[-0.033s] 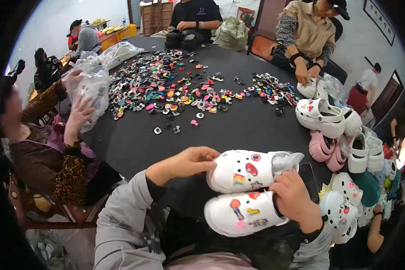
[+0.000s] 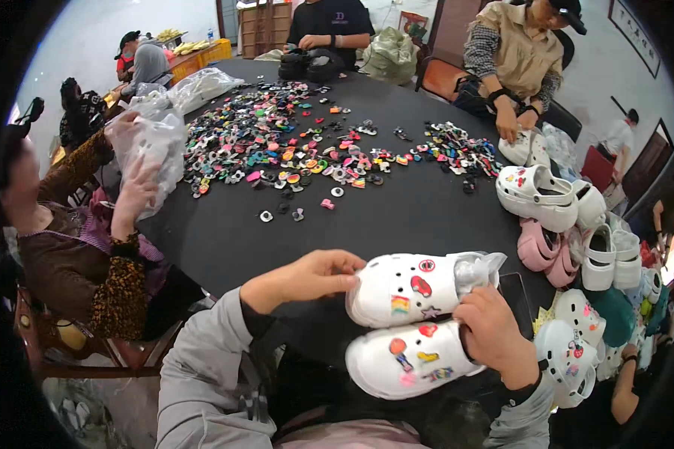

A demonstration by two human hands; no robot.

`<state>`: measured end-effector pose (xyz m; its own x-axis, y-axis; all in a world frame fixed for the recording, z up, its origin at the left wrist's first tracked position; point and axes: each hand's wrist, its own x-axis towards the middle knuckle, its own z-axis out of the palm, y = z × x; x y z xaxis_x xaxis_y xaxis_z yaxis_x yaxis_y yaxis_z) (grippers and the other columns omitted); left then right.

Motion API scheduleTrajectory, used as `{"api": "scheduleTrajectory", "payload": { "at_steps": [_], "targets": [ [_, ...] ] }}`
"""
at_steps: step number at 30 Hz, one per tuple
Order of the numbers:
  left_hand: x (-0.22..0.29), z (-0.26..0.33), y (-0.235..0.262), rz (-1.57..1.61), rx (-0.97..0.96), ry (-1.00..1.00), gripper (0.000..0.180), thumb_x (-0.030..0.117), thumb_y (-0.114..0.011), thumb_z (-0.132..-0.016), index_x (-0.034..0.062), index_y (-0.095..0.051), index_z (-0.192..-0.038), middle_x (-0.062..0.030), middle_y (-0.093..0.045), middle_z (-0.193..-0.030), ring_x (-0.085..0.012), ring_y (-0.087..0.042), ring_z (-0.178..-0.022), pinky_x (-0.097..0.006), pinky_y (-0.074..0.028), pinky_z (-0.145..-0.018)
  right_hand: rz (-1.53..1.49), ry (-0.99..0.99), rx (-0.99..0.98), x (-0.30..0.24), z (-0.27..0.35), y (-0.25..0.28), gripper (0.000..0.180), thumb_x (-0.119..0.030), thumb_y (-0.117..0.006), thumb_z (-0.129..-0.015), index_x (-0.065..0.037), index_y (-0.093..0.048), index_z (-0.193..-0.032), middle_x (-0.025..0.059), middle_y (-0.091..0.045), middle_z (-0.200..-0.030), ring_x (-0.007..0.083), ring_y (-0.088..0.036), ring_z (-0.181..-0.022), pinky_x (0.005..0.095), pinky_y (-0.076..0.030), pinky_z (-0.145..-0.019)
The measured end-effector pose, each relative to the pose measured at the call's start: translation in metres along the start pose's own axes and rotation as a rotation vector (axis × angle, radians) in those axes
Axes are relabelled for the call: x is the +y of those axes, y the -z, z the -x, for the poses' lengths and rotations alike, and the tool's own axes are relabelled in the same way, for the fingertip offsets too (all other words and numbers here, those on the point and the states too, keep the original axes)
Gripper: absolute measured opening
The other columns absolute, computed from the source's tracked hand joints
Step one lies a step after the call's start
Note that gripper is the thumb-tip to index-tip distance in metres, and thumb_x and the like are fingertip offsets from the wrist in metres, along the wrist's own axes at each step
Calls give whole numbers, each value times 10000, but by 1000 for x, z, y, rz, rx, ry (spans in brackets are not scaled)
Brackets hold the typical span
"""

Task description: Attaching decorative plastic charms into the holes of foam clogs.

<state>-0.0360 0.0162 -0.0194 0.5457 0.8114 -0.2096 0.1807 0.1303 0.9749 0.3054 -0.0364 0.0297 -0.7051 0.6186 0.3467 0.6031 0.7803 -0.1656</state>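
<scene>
Two white clogs lie side by side before me, toes to the left. The farther clog carries charms: a rainbow, a red piece, a star and a round red-ringed one. On the nearer clog are a red heart, a yellow charm and several others. My right hand grips the pair at their heel openings, fingers partly hidden inside. Clear plastic stuffing shows in the farther clog's opening. My left hand is closed at the farther clog's toe, thumb and fingers against its edge.
Loose colourful charms spread over the black round table. White clogs and pink clogs crowd the right edge. A dark phone-like slab lies beyond my right hand. At left, a person holds a plastic bag; others sit across.
The view has shifted slightly. The nearer clog has moved a little to the right and tilted beside the farther one; both hands keep their places on the clogs.
</scene>
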Motion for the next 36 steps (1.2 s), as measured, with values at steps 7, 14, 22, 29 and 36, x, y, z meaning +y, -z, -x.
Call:
{"api": "scheduleTrajectory", "payload": {
  "at_steps": [7,14,22,29,36],
  "targets": [
    [-5,9,13,-41,-90,45,411,287,-573,-985,23,-566,-1299,-42,-649,-1081,-105,-593,-941,-271,-488,-803,-172,-145,128,2,7,-15,519,-25,-738,-587,-43,-541,-1066,164,-563,-1062,399,-541,-1043,531,-390,-1002],
    [-14,-50,72,-798,408,-203,270,187,-659,-883,18,-663,-1094,-145,-674,-1020,-248,-640,-968,-359,-501,-862,-39,-97,96,5,3,-16,457,-83,-694,-610,-11,-524,-1028,186,-519,-1036,408,-503,-1023,509,-380,-946],
    [-31,-75,165,-947,1013,359,525,345,-593,-910,108,-491,-1367,-209,-450,-1395,-404,-465,-1250,-478,-396,-1040,-22,-70,106,8,-2,-18,429,-164,-695,-636,-15,-512,-994,184,-501,-981,397,-500,-968,485,-386,-877],
    [-26,-68,150,-954,655,184,317,311,-608,-899,185,-683,-1180,-228,-332,-1496,-331,-563,-1177,-406,-441,-991,-42,-59,137,7,-2,-18,449,-204,-709,-644,-19,-509,-1002,188,-496,-989,396,-497,-973,486,-380,-883],
    [-4,-56,139,-928,266,-30,268,261,-724,-795,108,-744,-1015,-104,-724,-990,-284,-687,-872,-354,-533,-790,-39,-60,131,7,-4,-17,442,-215,-707,-649,-19,-516,-996,186,-507,-983,395,-504,-962,482,-386,-862]
  ]
}}
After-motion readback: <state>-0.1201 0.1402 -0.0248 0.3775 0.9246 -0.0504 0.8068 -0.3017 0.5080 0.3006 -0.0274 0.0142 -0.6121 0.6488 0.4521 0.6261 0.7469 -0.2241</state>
